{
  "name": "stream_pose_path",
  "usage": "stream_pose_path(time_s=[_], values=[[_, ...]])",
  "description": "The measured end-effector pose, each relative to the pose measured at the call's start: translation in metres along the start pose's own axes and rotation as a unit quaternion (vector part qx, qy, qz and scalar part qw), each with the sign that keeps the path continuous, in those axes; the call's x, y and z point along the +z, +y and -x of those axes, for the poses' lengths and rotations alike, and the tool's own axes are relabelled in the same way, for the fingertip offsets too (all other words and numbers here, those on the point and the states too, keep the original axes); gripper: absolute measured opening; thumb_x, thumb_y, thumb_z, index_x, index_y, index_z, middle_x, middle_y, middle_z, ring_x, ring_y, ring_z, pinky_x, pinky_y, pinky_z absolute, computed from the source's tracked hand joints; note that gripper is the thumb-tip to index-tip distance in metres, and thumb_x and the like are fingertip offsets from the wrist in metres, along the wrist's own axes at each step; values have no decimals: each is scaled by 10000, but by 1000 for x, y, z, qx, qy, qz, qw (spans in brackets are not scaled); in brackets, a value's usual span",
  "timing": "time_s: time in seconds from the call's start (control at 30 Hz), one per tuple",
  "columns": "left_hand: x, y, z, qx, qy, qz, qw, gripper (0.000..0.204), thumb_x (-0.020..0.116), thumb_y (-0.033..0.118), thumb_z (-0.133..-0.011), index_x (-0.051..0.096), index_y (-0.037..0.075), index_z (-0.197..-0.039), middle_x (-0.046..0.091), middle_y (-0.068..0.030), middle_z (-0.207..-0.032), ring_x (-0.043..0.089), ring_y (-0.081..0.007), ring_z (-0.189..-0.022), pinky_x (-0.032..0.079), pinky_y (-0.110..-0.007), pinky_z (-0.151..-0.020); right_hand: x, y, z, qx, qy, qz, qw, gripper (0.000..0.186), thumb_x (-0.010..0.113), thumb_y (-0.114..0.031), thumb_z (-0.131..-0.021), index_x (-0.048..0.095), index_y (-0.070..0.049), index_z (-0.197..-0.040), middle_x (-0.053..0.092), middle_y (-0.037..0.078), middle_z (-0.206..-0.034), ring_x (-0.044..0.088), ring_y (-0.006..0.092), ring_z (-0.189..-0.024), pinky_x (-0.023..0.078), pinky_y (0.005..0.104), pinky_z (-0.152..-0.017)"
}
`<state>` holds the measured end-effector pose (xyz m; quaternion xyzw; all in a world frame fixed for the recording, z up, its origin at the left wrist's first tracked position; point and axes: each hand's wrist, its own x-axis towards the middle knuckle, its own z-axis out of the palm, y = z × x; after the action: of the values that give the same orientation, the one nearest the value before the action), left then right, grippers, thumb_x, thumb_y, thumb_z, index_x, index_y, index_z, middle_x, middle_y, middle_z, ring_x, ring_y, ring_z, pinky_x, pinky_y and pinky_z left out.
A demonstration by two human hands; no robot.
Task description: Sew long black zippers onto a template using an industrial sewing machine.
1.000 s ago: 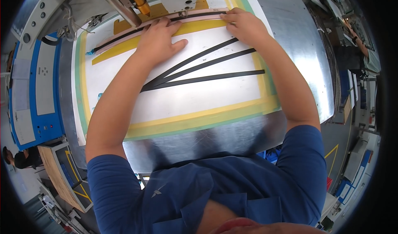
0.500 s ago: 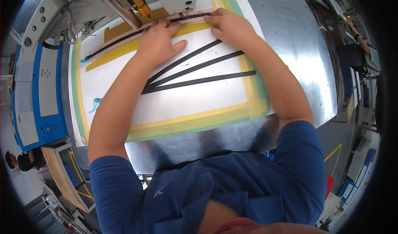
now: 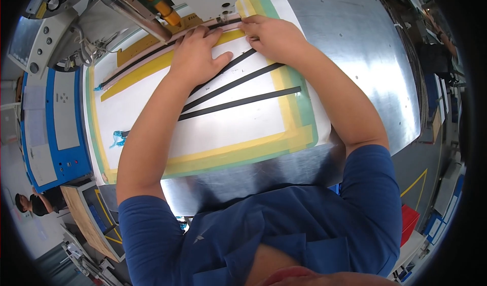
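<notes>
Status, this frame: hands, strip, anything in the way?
Left hand: spread on pink-edged black strip. Right hand: at the strip's visible right end. Metal tube beside left hand; contact with strip unclear. Three more black strips fan out on white sheet.

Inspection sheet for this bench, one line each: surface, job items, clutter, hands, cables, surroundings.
Surface: shiny metal table; white sheet bordered with yellow-and-green tape.
Job items: thin black strip along narrow pink band; mustard-yellow curved strip; three flat black strips, fanned.
Clutter: crumpled light-blue scraps, left side.
Hands: left hand spread over the pink band; right hand at its right end, grip unclear.
Cables: grey cable beside white knobbed panel.
Surroundings: blue-and-white cabinet, person in black, left; red box-like object, right.
</notes>
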<state>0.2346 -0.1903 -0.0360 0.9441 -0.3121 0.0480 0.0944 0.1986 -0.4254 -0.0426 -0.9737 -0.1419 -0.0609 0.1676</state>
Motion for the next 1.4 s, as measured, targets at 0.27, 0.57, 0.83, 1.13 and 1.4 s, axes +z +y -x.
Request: stream_pose_path(time_s=[0.27, 0.57, 0.83, 1.13, 1.4], values=[[6, 21, -13, 0, -3, -7, 1000, 649, 747, 446, -866, 654, 129, -1425, 610, -189, -1386, 570, -363, -1304, 456, -460, -1114, -4, 14, 8, -12, -4, -1, 1000, 364, 593, -248, -1002, 704, -165, -1339, 685, -7, -1332, 718, 244, -1062, 592, 390, -886], [7, 12, -3, 50, 1, 8, 999, 626, 701, 488, -917, 618, 187, -1459, 569, -148, -1456, 495, -352, -1388, 360, -506, -1184, -1, 23, 13, -22, 14, -26, 999, 367, 617, -256, -990, 706, -146, -1328, 663, 0, -1391, 710, 242, -1081, 579, 394, -901], [-31, -120, 92, -111, 13, -70, 991, 573, 617, 404, -1004, 544, 152, -1513, 557, -220, -1474, 550, -432, -1323, 441, -499, -1126, -10, 22, 16, 5, -15, -43, 999, 360, 613, -248, -996, 703, -137, -1326, 667, 9, -1358, 703, 248, -1117, 580, 393, -930], [-58, -278, 148, -273, 18, -215, 937, 477, 467, 467, -1073, 656, 121, -1341, 658, -202, -1300, 608, -403, -1242, 492, -525, -1035, -8, 23, 9, -5, -12, -50, 999, 297, 623, -218, -967, 741, -143, -1229, 686, 16, -1318, 729, 288, -989, 590, 414, -854], [-82, -270, 118, -311, 1, -192, 931, 563, 410, 522, -1088, 735, 63, -1071, 737, -244, -1014, 709, -454, -939, 553, -569, -829, -3, 25, 11, -18, 10, -39, 999, 266, 634, -244, -976, 727, -119, -1192, 670, 30, -1287, 715, 269, -1040, 593, 414, -869]])
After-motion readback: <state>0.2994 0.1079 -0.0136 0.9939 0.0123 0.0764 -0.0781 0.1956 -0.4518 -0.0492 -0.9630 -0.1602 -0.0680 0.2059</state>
